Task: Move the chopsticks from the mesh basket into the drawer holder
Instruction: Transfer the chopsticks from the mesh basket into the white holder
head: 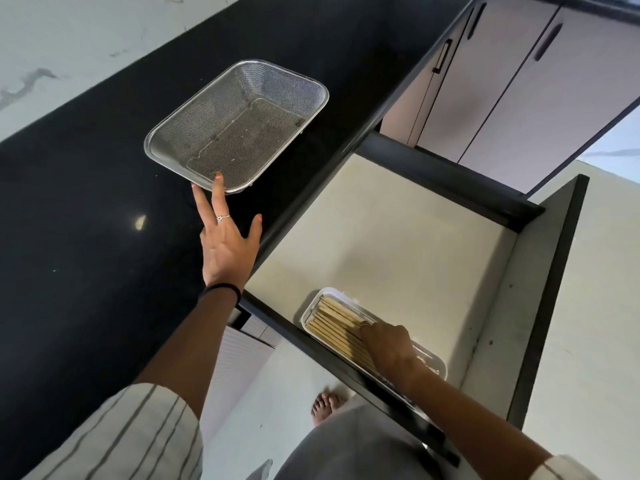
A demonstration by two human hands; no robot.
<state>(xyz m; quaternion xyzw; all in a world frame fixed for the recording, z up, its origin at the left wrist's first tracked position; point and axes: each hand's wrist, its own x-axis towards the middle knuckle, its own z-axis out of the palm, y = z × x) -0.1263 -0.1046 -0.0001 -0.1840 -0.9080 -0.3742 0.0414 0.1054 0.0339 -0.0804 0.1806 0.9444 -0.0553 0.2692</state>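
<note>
The metal mesh basket [239,124] stands on the black counter with nothing visible inside it. My left hand [227,237] is spread open over the counter, its fingertips touching the basket's near rim. Down in the pulled-out drawer lies a clear plastic holder [313,306] with several pale wooden chopsticks [334,323] lying side by side in it. My right hand [389,344] rests on top of those chopsticks, fingers curled down onto them; whether it grips any of them is hidden by the hand.
The black counter [86,220] runs along the left. The open drawer [398,230] has a cream floor and dark walls and front. Closed cabinet doors [519,91] lie at the upper right. A bare foot [327,403] shows on the pale floor below.
</note>
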